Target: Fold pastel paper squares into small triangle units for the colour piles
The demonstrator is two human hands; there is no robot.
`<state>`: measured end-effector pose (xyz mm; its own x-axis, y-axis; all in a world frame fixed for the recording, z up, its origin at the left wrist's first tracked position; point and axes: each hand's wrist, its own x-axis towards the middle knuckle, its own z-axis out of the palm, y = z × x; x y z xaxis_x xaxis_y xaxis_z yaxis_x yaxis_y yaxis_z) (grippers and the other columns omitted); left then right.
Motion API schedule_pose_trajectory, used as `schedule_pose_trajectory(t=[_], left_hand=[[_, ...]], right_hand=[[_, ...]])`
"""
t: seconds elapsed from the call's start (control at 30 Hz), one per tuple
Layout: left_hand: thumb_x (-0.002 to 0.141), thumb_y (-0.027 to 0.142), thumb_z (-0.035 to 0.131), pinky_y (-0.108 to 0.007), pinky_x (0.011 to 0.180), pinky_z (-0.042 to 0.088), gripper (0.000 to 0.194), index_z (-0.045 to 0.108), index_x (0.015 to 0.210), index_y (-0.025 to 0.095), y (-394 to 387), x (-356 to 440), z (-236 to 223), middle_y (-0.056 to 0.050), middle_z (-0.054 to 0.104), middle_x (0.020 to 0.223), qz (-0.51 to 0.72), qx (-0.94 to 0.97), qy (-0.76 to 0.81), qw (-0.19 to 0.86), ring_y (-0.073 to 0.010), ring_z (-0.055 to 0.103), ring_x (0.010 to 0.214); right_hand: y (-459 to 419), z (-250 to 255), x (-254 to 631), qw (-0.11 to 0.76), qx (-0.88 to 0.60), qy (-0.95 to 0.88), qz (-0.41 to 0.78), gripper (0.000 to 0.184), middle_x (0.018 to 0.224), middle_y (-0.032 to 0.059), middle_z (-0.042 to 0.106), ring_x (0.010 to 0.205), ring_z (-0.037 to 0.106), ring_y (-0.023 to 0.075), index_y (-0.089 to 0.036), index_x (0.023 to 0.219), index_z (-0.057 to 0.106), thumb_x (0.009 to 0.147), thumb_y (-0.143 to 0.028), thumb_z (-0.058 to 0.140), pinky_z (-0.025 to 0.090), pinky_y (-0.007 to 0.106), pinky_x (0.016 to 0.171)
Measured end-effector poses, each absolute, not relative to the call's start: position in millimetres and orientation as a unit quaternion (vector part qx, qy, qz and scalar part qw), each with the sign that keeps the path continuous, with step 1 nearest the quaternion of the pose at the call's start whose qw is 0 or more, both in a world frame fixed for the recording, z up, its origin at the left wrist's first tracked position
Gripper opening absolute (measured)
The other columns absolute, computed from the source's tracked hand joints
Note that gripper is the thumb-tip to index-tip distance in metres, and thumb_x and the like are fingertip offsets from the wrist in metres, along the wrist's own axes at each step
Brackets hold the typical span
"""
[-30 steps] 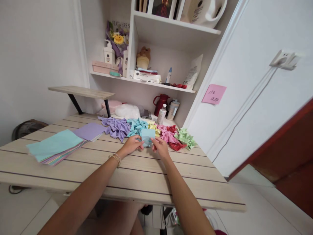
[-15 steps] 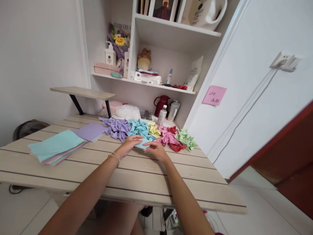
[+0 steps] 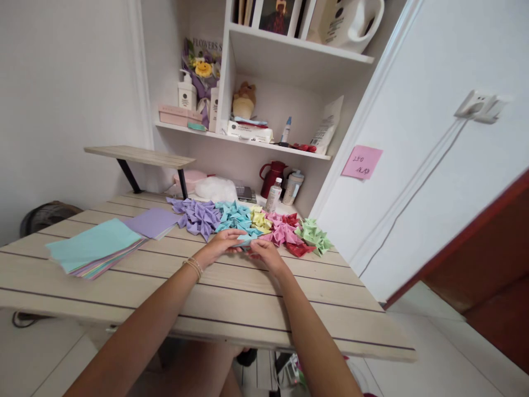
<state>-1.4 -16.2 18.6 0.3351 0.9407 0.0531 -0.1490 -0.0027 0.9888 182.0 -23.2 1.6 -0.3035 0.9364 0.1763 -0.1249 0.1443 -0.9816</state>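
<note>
My left hand and my right hand meet over a small light blue paper piece, pressing it flat on the wooden table. Only a sliver of the paper shows between my fingers. Just behind my hands lies a row of folded paper shapes: purple, blue, yellow, pink, red and green.
A fanned stack of coloured paper sheets with a purple sheet lies at the table's left. A white shelf unit holds bottles, a red jug and boxes behind. A pink sticky note hangs on the right wall.
The blue paper, held upright a second ago, has been lowered flat onto the table. Both hands have closed over it and press it down.
</note>
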Motion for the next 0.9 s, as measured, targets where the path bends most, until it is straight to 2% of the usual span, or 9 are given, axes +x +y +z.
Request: schedule_pose_trajectory(t=[0.13,0.27,0.4,0.53,0.63,0.77,0.9], left_hand=[[0.062,0.027,0.079,-0.019,0.058,0.046,0.049,0.066,0.108,0.016,-18.8,-1.5,22.4,-0.004,0.068,0.086,0.449,0.547,0.345,0.616,-0.0059,0.058,0.056],[0.063,0.03,0.079,-0.023,0.066,0.047,0.05,0.066,0.109,0.018,-20.0,-0.9,24.1,-0.006,0.068,0.096,0.454,0.559,0.325,0.613,-0.0132,0.064,0.074],[0.062,0.032,0.078,-0.027,0.073,0.047,0.05,0.067,0.109,0.019,-19.2,-0.1,22.3,-0.009,0.065,0.11,0.462,0.581,0.328,0.585,-0.02,0.063,0.09],[0.061,0.032,0.078,-0.027,0.078,0.045,0.046,0.069,0.104,0.017,-17.9,0.6,20.0,-0.009,0.066,0.108,0.462,0.606,0.338,0.553,-0.0229,0.06,0.099],[0.062,0.032,0.077,-0.025,0.076,0.044,0.043,0.069,0.102,0.017,-17.5,0.9,19.4,-0.008,0.066,0.105,0.453,0.621,0.346,0.538,-0.0225,0.059,0.1],[0.064,0.033,0.075,-0.023,0.069,0.043,0.041,0.069,0.102,0.016,-18.2,1.3,20.0,-0.007,0.067,0.098,0.446,0.622,0.351,0.539,-0.0193,0.061,0.089],[0.063,0.033,0.076,-0.024,0.074,0.043,0.038,0.071,0.095,0.015,-19.7,2.2,22.0,-0.007,0.068,0.095,0.459,0.619,0.352,0.532,-0.0194,0.061,0.089]], right_hand=[[-24.1,2.3,184.9,0.484,-0.31,-0.57,0.588,0.035,0.071,0.0033,0.067,0.067,0.061,0.0145,-0.018,0.076,0.073,0.06,-0.049,0.078,0.046,0.027,0.064],[-23.8,2.8,185.0,0.499,-0.29,-0.585,0.57,0.032,0.068,0.0024,0.067,0.064,0.059,0.014,-0.018,0.073,0.073,0.059,-0.047,0.078,0.046,0.028,0.065],[-23.4,3.1,181.9,0.514,-0.339,-0.583,0.53,0.033,0.067,0.0016,0.066,0.061,0.058,0.0139,-0.018,0.072,0.072,0.057,-0.047,0.078,0.045,0.027,0.06],[-22.5,2.1,180.2,0.51,-0.374,-0.606,0.483,0.036,0.066,0.0019,0.065,0.058,0.056,0.0125,-0.017,0.078,0.072,0.058,-0.047,0.077,0.045,0.026,0.058],[-21.3,0.7,180.4,0.505,-0.374,-0.615,0.477,0.039,0.064,0.0013,0.063,0.055,0.054,0.0114,-0.016,0.083,0.072,0.059,-0.046,0.078,0.045,0.026,0.057],[-20.9,0.2,180.4,0.501,-0.372,-0.623,0.471,0.042,0.065,0.0008,0.063,0.054,0.052,0.0104,-0.016,0.086,0.072,0.058,-0.048,0.077,0.046,0.027,0.057],[-21.4,0.5,180.2,0.496,-0.376,-0.64,0.451,0.046,0.064,0.0005,0.061,0.054,0.052,0.0108,-0.016,0.093,0.07,0.062,-0.05,0.074,0.046,0.026,0.055]])
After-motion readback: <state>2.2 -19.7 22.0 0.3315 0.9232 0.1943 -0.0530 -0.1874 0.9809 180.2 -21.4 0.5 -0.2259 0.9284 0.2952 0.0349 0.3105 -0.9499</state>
